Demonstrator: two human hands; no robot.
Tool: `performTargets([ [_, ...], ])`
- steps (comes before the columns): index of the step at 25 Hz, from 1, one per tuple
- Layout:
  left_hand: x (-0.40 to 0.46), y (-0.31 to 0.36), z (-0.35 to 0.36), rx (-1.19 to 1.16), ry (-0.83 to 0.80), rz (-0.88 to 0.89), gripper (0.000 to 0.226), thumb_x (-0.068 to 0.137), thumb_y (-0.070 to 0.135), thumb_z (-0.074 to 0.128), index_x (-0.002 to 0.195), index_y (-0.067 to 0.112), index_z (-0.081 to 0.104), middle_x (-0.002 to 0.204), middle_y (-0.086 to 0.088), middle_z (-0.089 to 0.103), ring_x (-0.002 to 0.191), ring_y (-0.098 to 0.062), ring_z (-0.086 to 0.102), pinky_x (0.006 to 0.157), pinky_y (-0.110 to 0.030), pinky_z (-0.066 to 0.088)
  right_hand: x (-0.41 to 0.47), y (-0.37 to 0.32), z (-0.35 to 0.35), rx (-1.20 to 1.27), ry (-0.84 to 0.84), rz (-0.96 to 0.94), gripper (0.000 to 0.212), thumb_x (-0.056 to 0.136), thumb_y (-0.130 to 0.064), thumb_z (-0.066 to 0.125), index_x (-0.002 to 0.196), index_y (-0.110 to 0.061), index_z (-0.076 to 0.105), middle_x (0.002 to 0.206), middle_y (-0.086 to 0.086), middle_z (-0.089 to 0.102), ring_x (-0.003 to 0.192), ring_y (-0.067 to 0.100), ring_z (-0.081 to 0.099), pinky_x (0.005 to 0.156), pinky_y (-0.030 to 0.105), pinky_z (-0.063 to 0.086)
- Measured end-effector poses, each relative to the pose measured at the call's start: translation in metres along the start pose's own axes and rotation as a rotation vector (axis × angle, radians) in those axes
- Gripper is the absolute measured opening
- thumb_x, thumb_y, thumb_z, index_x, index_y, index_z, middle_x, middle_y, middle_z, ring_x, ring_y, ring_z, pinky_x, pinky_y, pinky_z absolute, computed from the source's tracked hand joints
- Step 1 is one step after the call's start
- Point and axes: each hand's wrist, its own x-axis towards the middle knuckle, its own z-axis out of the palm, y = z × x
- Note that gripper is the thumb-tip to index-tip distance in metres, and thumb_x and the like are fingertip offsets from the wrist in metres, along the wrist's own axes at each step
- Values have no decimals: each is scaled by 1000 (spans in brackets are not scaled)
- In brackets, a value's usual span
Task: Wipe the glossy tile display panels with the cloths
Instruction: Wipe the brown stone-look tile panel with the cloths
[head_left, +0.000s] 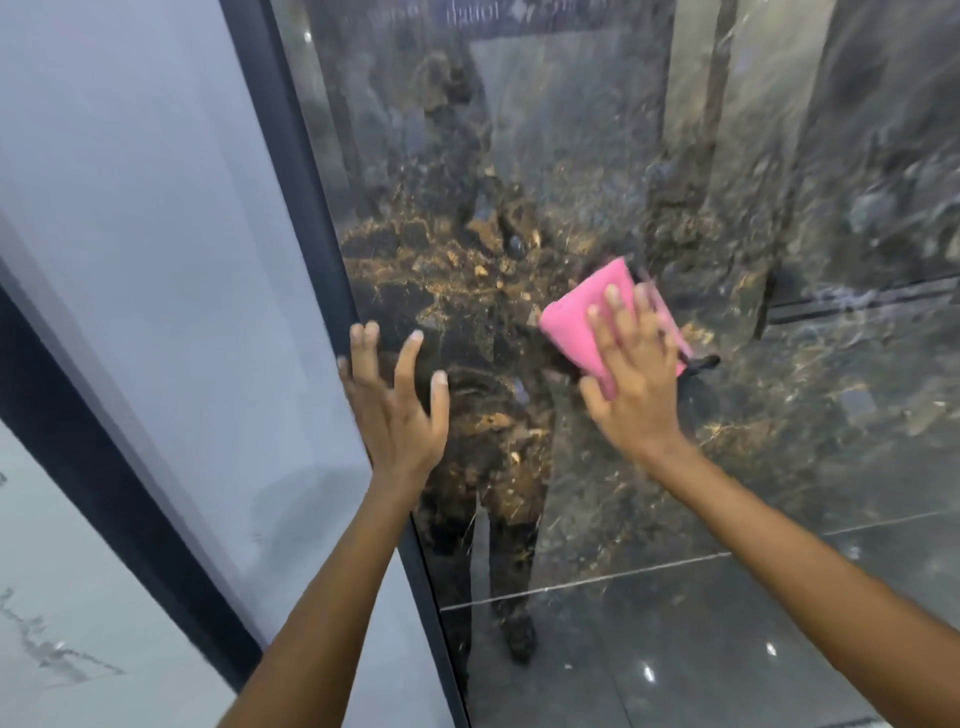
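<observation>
While your right hand (631, 384) pressed the folded pink cloth (587, 317) flat-fingered on the glossy dark marbled panel (779, 234), your left hand (395, 410) lay spread, empty, at its black frame edge (332, 249).

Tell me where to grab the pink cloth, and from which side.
Probably its upper-left end. The pink cloth lies folded flat against the dark marbled panel, and the right hand presses flat on its lower-right part. The upper-left part is bare, so come from the upper left and pinch that folded edge. The left hand holds nothing.
</observation>
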Motion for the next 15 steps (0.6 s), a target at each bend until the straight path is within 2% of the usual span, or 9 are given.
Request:
performTargets([
  [3, 106, 23, -7, -33, 97, 35, 51, 98, 23, 49, 146, 20, 32, 155, -15, 17, 144, -40, 15, 121, -45, 9, -23, -9, 13, -146, -246, -558, 87, 80, -23, 62, 154, -9, 18, 163, 6, -3, 150, 29, 0, 120, 49, 2],
  [5, 153, 26, -9, 99, 89, 28, 54, 101, 28, 43, 152, 18, 30, 160, -18, 19, 147, -40, 13, 121, -46, 6, 12, 19, 4, -236, -171, -651, 85, 82, -32, 56, 154, -10, 17, 163, 8, 0, 150, 25, 2, 121, 45, 2],
  [6, 159, 24, -7, 165, 68, 3, 55, 102, 32, 38, 154, 19, 26, 161, -16, 18, 148, -39, 11, 121, -46, 5, 44, 31, -4, -246, -53, -520, 87, 80, -31, 56, 154, -8, 16, 163, 11, 3, 150, 24, 2, 121, 45, 2],
  [9, 152, 20, -2, 276, 45, -1, 57, 103, 39, 31, 156, 21, 19, 163, -12, 14, 149, -37, 8, 121, -47, 2, 149, 60, -42, -34, 259, 268, 79, 80, -17, 58, 150, -2, 26, 157, 22, 22, 149, 31, 10, 120, 47, 8],
  [10, 152, 19, -1, 281, 39, 4, 57, 103, 39, 31, 156, 21, 19, 163, -12, 13, 150, -36, 8, 121, -46, 0, 164, 55, -46, 54, 307, 406, 76, 81, -13, 58, 150, 0, 28, 156, 24, 24, 147, 36, 13, 121, 47, 11],
  [11, 154, 19, -2, 281, 35, 0, 57, 103, 39, 30, 156, 21, 19, 163, -11, 12, 150, -35, 7, 121, -44, -1, 165, 46, -43, 89, 293, 388, 76, 81, -9, 58, 150, 1, 27, 156, 25, 24, 146, 40, 15, 121, 45, 13],
  [12, 156, 19, -2, 283, 41, -2, 58, 103, 39, 30, 156, 21, 19, 163, -11, 12, 150, -35, 6, 121, -44, -3, 154, 36, -32, 62, 204, 202, 78, 80, -6, 59, 150, 0, 26, 156, 25, 23, 147, 39, 14, 121, 42, 14],
  [14, 155, 17, -1, 300, 48, 21, 58, 102, 39, 31, 156, 20, 19, 163, -11, 11, 150, -34, 5, 121, -42, -4, 112, 15, -16, -86, -139, -526, 76, 81, -15, 59, 149, -4, 26, 156, 20, 24, 149, 30, 9, 122, 39, 14],
  [15, 152, 17, 0, 304, 47, 35, 58, 102, 38, 32, 156, 20, 21, 163, -11, 12, 150, -33, 5, 121, -42, -4, 106, 17, -22, -194, -263, -770, 74, 83, -23, 55, 149, -5, 26, 155, 17, 26, 149, 29, 13, 121, 41, 18],
])
